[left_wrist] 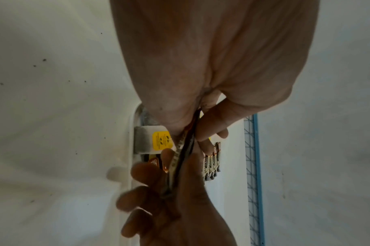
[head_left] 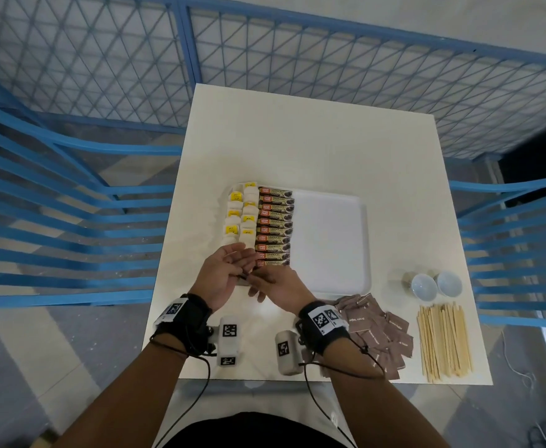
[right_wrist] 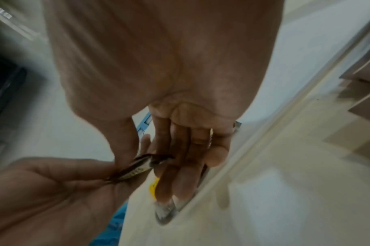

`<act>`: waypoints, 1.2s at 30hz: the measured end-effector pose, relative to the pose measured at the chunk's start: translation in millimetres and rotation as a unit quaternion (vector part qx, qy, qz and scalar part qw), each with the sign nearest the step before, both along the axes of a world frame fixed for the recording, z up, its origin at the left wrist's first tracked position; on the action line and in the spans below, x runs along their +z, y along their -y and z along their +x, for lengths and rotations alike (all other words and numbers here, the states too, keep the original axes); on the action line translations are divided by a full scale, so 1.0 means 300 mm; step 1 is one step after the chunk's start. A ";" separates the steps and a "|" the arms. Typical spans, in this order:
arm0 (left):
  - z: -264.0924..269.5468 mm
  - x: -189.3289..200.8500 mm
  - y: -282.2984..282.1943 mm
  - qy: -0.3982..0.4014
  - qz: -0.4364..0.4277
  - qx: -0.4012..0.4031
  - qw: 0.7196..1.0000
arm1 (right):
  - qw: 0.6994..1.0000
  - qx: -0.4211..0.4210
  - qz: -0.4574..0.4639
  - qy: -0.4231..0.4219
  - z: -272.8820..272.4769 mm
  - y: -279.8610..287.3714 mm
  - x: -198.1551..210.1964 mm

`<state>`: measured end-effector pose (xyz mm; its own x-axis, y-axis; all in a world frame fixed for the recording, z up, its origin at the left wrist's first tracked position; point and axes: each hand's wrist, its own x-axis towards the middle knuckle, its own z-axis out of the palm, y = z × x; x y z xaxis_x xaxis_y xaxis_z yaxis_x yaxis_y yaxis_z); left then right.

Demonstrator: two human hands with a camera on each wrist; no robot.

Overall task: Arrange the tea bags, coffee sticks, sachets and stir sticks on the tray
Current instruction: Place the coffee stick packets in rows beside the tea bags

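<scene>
A white tray lies mid-table. Its left part holds two columns of tea bags with yellow tags and a column of brown coffee sticks. Both hands meet over the tray's near left corner. My left hand, palm up, holds a few coffee sticks edge-on between thumb and fingers. My right hand pinches the same sticks with its thumb against its fingers. Brown sachets lie in a loose pile near my right wrist. Wooden stir sticks lie in a bundle further right.
Two small pale bowls stand right of the tray, above the stir sticks. The white table is bare behind the tray. Blue slatted chairs flank it on both sides, with a blue mesh fence behind.
</scene>
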<state>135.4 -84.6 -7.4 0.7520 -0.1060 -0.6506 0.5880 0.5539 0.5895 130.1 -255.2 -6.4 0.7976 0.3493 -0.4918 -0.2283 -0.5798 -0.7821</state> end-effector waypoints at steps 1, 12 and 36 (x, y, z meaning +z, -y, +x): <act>0.001 -0.002 -0.001 0.003 0.004 -0.003 1.000 | 1.000 -0.003 0.008 0.005 0.001 0.005 0.003; -0.013 0.017 -0.015 0.014 0.163 -0.084 0.983 | 0.993 -0.111 0.019 -0.022 0.031 0.066 -0.024; -0.021 0.018 0.004 0.007 0.138 -0.106 0.985 | 0.986 -0.149 0.055 0.043 0.060 0.102 -0.018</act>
